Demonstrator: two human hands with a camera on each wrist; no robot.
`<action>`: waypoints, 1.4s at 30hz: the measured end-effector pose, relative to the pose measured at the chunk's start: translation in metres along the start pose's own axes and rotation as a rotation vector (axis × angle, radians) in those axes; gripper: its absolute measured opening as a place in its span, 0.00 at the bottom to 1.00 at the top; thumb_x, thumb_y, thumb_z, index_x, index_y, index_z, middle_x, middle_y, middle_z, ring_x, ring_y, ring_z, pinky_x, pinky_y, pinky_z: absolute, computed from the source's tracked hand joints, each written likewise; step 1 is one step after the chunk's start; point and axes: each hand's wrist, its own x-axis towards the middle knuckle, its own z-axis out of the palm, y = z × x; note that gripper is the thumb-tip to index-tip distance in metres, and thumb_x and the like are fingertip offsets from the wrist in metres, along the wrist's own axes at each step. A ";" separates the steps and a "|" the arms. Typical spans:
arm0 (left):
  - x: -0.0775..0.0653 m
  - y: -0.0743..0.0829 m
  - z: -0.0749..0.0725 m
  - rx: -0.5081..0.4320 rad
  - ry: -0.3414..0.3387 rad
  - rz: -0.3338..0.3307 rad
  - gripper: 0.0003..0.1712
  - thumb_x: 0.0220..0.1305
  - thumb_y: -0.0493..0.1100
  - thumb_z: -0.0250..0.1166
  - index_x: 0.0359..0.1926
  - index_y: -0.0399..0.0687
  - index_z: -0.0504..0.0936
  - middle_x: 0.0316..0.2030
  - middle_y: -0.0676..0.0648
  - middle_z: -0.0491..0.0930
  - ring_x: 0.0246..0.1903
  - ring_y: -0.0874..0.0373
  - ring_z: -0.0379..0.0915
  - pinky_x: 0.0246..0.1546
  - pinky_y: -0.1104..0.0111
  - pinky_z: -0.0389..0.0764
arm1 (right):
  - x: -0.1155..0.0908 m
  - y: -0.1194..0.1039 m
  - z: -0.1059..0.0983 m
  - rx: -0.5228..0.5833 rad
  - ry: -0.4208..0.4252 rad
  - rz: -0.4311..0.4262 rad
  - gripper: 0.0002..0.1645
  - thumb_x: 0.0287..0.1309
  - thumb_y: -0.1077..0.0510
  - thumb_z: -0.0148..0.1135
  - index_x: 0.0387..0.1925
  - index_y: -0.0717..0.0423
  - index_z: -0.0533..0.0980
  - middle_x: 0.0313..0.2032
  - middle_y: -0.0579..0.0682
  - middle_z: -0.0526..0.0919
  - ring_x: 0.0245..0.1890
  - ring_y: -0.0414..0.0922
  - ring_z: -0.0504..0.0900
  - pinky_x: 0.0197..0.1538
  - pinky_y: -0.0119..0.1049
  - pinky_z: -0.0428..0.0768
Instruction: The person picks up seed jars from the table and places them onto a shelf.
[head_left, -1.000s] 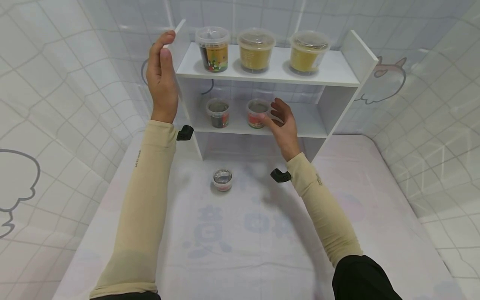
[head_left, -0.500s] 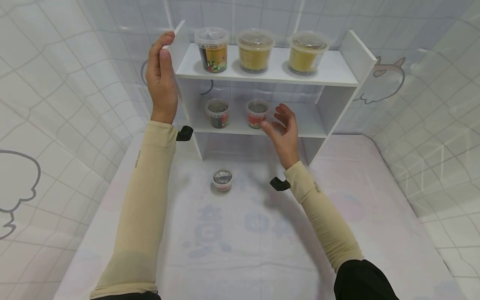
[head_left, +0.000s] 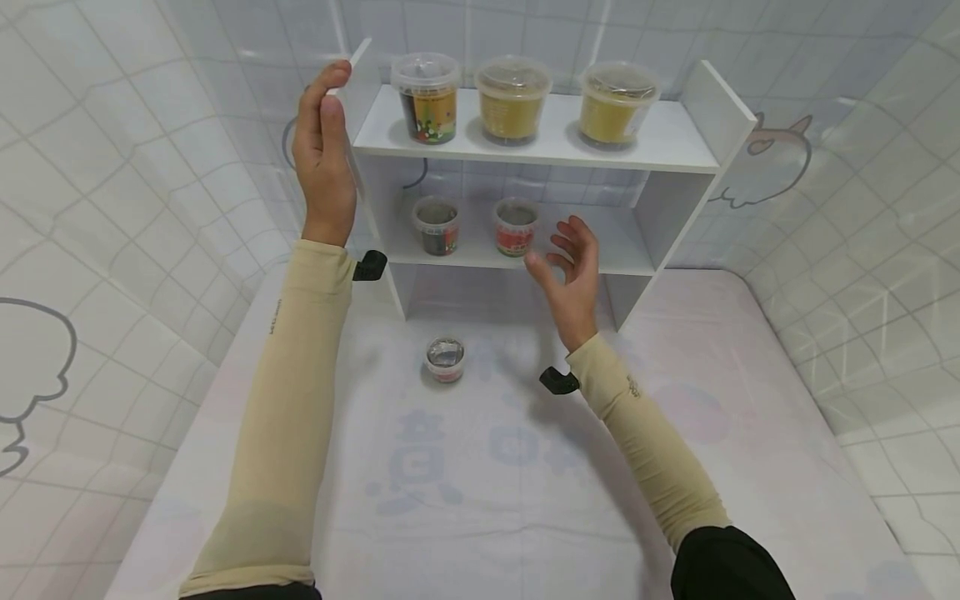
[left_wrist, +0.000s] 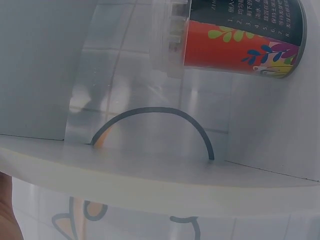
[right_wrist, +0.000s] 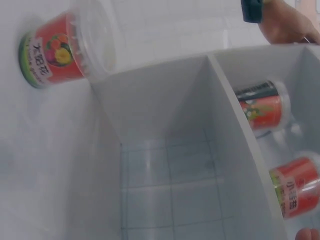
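Observation:
My left hand (head_left: 326,158) rests against the upper left side panel of a white shelf unit (head_left: 536,158), its fingers fairly straight. On the middle shelf stands a small red-labelled plastic cup (head_left: 516,237) with a clear lid; in the right wrist view this cup (right_wrist: 295,187) appears whole. Just right of and in front of it is my right hand (head_left: 572,275), fingers loosely curved and apart, holding nothing. A second cup (head_left: 440,240), with a black and red label, stands to the left on the same shelf. A third small cup (head_left: 446,367) sits on the table below.
Along the top shelf stand three larger lidded tubs: one with a printed label (head_left: 432,112) and two yellowish ones, a middle tub (head_left: 512,112) and a right tub (head_left: 609,117). A pale patterned cloth (head_left: 450,533) covers the table. Tiled-pattern sheets (head_left: 847,250) surround it.
My right hand has drawn back from the red-labelled cup, moving right and slightly toward me, and the cup stays on the shelf. The left hand keeps its place on the panel.

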 end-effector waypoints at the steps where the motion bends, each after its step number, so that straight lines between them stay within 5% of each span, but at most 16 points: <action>1: 0.000 0.000 0.000 0.002 -0.001 0.001 0.20 0.77 0.25 0.41 0.57 0.35 0.78 0.60 0.45 0.78 0.67 0.55 0.66 0.74 0.61 0.59 | -0.002 0.000 0.001 -0.007 0.001 -0.011 0.44 0.59 0.65 0.70 0.71 0.68 0.58 0.66 0.65 0.67 0.65 0.72 0.62 0.65 0.66 0.65; 11: 0.000 0.000 0.000 0.011 -0.003 -0.009 0.21 0.77 0.25 0.40 0.57 0.36 0.78 0.60 0.46 0.78 0.67 0.56 0.66 0.74 0.62 0.59 | -0.020 0.002 0.005 -0.011 -0.089 -0.064 0.43 0.57 0.73 0.67 0.69 0.75 0.57 0.64 0.77 0.63 0.63 0.74 0.63 0.61 0.71 0.63; 22: -0.001 0.000 0.000 0.008 -0.001 -0.011 0.21 0.77 0.25 0.40 0.57 0.35 0.78 0.60 0.46 0.77 0.67 0.56 0.66 0.74 0.62 0.59 | -0.037 0.015 0.007 -0.054 -0.205 -0.022 0.44 0.57 0.74 0.68 0.70 0.76 0.56 0.66 0.74 0.63 0.64 0.71 0.64 0.62 0.71 0.65; 27: 0.000 0.000 0.001 0.008 0.002 -0.005 0.21 0.77 0.25 0.40 0.57 0.35 0.78 0.60 0.45 0.77 0.67 0.56 0.66 0.74 0.61 0.59 | -0.043 0.021 0.008 -0.088 -0.274 0.026 0.44 0.56 0.73 0.70 0.70 0.74 0.59 0.66 0.68 0.67 0.66 0.64 0.67 0.64 0.66 0.68; 42: -0.001 0.000 0.001 0.014 0.010 -0.014 0.21 0.77 0.25 0.41 0.56 0.36 0.78 0.60 0.46 0.78 0.67 0.56 0.66 0.74 0.62 0.59 | -0.071 0.037 0.020 -0.130 -0.573 0.236 0.49 0.58 0.68 0.72 0.75 0.62 0.55 0.71 0.62 0.62 0.71 0.65 0.61 0.69 0.64 0.64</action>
